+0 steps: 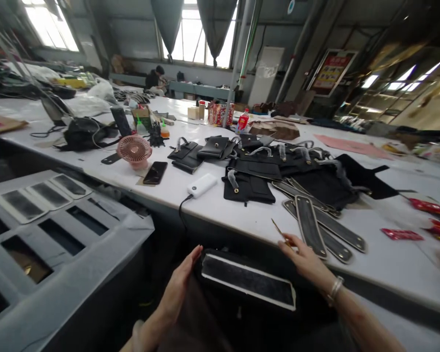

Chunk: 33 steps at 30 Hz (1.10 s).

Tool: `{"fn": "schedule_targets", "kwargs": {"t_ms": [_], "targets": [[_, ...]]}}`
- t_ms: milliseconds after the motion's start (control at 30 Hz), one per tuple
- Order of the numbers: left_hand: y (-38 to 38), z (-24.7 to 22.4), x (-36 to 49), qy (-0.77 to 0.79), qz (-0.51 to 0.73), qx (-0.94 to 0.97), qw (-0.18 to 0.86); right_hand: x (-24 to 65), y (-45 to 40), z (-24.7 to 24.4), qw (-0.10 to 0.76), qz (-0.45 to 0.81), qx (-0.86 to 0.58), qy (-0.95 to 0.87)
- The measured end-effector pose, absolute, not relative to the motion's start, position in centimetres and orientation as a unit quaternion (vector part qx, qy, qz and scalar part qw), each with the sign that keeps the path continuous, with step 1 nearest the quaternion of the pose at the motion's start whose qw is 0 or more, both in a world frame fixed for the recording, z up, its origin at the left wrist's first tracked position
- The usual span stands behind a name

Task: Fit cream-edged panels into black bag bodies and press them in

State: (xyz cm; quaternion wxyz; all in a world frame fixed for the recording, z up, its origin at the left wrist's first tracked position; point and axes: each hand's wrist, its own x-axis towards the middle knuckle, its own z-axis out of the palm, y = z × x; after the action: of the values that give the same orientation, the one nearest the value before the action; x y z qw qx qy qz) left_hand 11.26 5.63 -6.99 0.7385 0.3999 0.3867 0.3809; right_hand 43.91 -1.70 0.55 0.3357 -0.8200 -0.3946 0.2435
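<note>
A black piece with a white-edged rectangular panel lies tilted in front of my body, below the table edge. My left hand is against its left end, fingers together along the side; its grip is partly hidden. Above and right of the panel, my right hand pinches a thin brown stick-like tool, its tip pointing up and left. Long black straps with pale edges lie on the table just beyond my right hand.
Black bags, a white power bank, a phone and a pink fan are on the white table. Pale-framed panels rest on a covered surface at left. A person sits far back.
</note>
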Motion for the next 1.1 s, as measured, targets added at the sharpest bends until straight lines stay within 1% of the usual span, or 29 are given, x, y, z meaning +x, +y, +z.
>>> {"fn": "schedule_targets", "kwargs": {"t_ms": [100,233,333,433,500,600,667,733,800,900,1000,1100], "targets": [[4.6,-7.7,10.9,0.376,0.363,0.406,0.749,47.6,1.5,-1.7,0.247,0.175,-0.846,-0.438],[4.2,-7.7,11.0,0.402,0.349,0.418,0.736,49.7,4.0,-4.5,0.156,0.100,-0.871,-0.455],[4.4,-7.1,11.5,0.420,0.338,0.440,0.718,50.0,4.8,-5.4,0.120,0.039,-0.872,-0.472],[4.7,-6.5,12.1,0.445,0.336,0.471,0.683,49.9,5.0,-5.7,0.112,-0.015,-0.864,-0.490],[4.7,-6.3,12.5,0.453,0.341,0.496,0.658,49.6,5.0,-5.7,0.125,-0.042,-0.856,-0.500],[4.7,-6.3,12.7,0.453,0.355,0.526,0.626,48.8,4.2,-5.4,0.166,-0.069,-0.839,-0.513],[4.9,-6.5,12.7,0.453,0.356,0.527,0.625,48.0,3.1,-5.0,0.207,-0.070,-0.827,-0.517],[5.4,-6.7,12.6,0.454,0.339,0.513,0.645,47.0,1.4,-4.5,0.254,-0.052,-0.811,-0.524],[6.2,-6.6,12.5,0.459,0.317,0.499,0.663,46.0,-0.6,-4.2,0.312,0.013,-0.807,-0.501],[7.7,-6.1,12.7,0.467,0.287,0.502,0.669,44.6,-3.5,-4.3,0.388,0.166,-0.820,-0.385],[8.7,-5.6,12.8,0.465,0.263,0.510,0.674,43.6,-5.5,-4.9,0.420,0.278,-0.816,-0.283],[9.2,-5.4,12.7,0.459,0.249,0.500,0.691,42.7,-6.4,-5.4,0.439,0.337,-0.804,-0.218]]}}
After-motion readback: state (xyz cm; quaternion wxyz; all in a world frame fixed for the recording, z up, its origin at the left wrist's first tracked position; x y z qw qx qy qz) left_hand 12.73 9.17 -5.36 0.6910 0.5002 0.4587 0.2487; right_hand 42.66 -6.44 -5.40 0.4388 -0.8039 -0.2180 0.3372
